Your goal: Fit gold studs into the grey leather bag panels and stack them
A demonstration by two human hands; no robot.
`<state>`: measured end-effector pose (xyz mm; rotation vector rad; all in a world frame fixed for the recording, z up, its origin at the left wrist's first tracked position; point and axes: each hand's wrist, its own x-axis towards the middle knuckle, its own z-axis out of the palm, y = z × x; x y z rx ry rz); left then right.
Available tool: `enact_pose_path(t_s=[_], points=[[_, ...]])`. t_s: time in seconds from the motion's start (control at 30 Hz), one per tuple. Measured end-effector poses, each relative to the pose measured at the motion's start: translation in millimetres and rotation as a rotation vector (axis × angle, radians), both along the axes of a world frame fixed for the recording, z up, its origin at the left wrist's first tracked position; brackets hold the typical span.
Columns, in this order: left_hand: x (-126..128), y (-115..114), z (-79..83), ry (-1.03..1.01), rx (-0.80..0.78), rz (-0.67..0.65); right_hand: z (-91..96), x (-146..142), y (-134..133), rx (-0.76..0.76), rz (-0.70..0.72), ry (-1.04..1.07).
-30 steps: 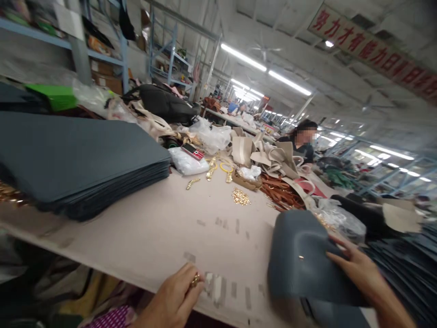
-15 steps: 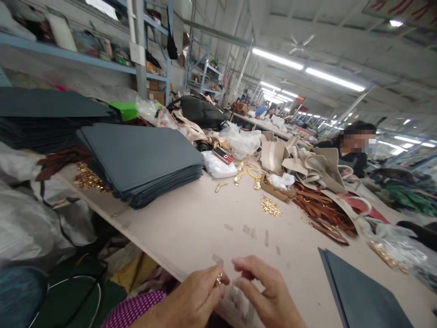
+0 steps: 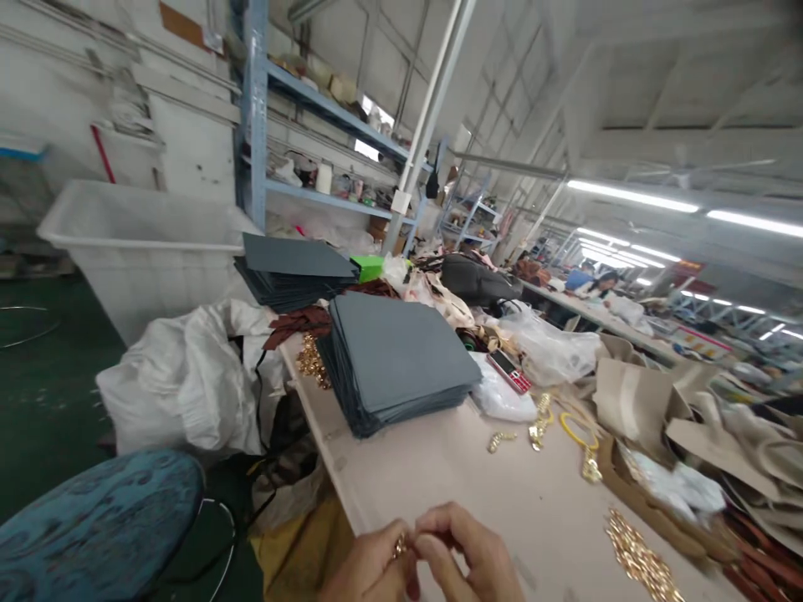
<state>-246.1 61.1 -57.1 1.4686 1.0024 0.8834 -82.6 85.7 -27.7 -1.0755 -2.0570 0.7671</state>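
Observation:
Low in the view, my left hand (image 3: 370,564) is closed around small gold metal pieces (image 3: 400,546), which show between thumb and forefinger. Their exact kind is too small to make out. My right hand (image 3: 467,556) meets it at the fingertips, thumb and fingers pinched together; whatever lies between them is hidden. Both hands are over the near edge of the pale table (image 3: 432,464). Beyond them lies a stack of dark grey sheets (image 3: 407,355). A heap of gold pieces (image 3: 643,556) is spread on the table to the right.
Gold chain-like pieces (image 3: 539,422) and a yellow ring (image 3: 577,431) lie near a red phone (image 3: 508,370) on a white plastic packet (image 3: 502,397). A blue stool (image 3: 106,527) and white sacks (image 3: 188,385) stand left. Beige bag parts (image 3: 633,401) crowd the right.
The view has swung left, bringing the stool and a white bin into sight. My right hand has come in from apart, its fingers closing to meet my left fingertips.

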Motion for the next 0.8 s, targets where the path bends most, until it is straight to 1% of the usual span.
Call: enact_pose_path(t_s=[0.07, 0.1, 0.13, 0.2, 0.27, 0.37, 0.4, 0.47, 0.5, 0.57, 0.63, 0.67, 0.7, 0.73, 0.8], points=[[-11.4, 0.7, 6.6, -0.009, 0.073, 0.001, 14.3, -15.2, 7.6, 0.021, 0.139, -0.017], [-16.2, 0.9, 8.0, 0.002, 0.102, 0.001, 18.7, -21.8, 10.3, 0.029, 0.183, -0.020], [-20.4, 1.2, 8.2, 0.020, 0.114, 0.010, 20.7, -27.5, 12.1, 0.033, 0.209, -0.022], [-26.7, 2.0, 5.9, 0.062, 0.100, 0.049, 18.0, -35.9, 14.0, 0.035, 0.233, -0.047], [-30.6, 3.4, 2.2, 0.069, 0.072, 0.093, 9.4, -40.5, 15.1, 0.071, 0.223, -0.076], [-33.1, 6.2, -1.5, 0.021, 0.040, 0.126, -0.3, -42.8, 19.1, 0.115, 0.165, -0.104], [-33.4, 7.0, -2.2, 0.005, 0.021, 0.144, 0.2, -43.4, 21.5, 0.117, 0.142, -0.107], [-33.8, 8.1, -3.2, -0.029, -0.038, 0.184, 8.2, -45.6, 28.1, 0.159, 0.075, -0.092], [-34.1, 8.4, -3.5, -0.053, -0.073, 0.213, 15.0, -47.5, 32.3, 0.221, 0.036, -0.079], [-35.4, 8.7, -3.1, -0.108, -0.133, 0.286, 30.9, -53.1, 42.0, 0.427, -0.049, -0.089], [-37.9, 8.8, -0.3, -0.154, -0.158, 0.363, 45.3, -60.4, 52.7, 0.650, -0.098, -0.209], [-39.5, 8.7, 1.8, -0.168, -0.155, 0.387, 50.8, -64.4, 57.8, 0.736, -0.111, -0.298], [-41.1, 8.5, 4.1, -0.173, -0.146, 0.400, 55.1, -68.5, 62.5, 0.798, -0.119, -0.392], [-42.6, 8.3, 6.2, -0.173, -0.134, 0.401, 58.2, -72.6, 66.4, 0.827, -0.119, -0.484], [-44.6, 7.9, 8.9, -0.167, -0.117, 0.391, 63.3, -80.1, 71.8, 0.789, -0.110, -0.637]])
